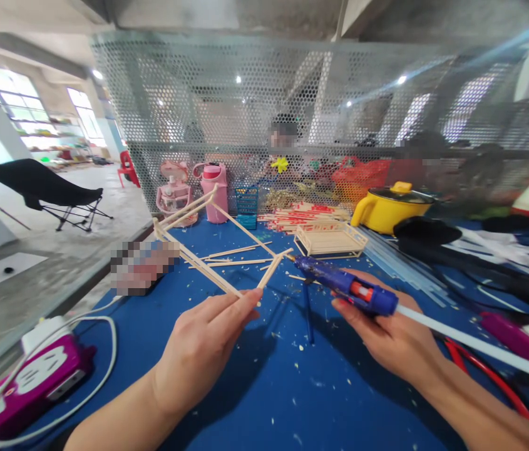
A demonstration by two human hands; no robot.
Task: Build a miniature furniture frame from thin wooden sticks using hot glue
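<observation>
My left hand pinches the near corner of a frame of thin wooden sticks, which is tilted up off the table. In my right hand is a blue hot glue gun, its nozzle at the frame's right-hand corner; I cannot tell whether they touch. A long translucent glue stick runs out of the back of the gun. Several loose wooden sticks lie behind the frame. A small finished-looking tray of sticks stands beyond the gun.
Red-tipped sticks are heaped at the back, beside a yellow pot. Clear glue sticks lie at right. A purple power strip with a white cable sits at left. Perforated metal panel closes the back; people sit behind it.
</observation>
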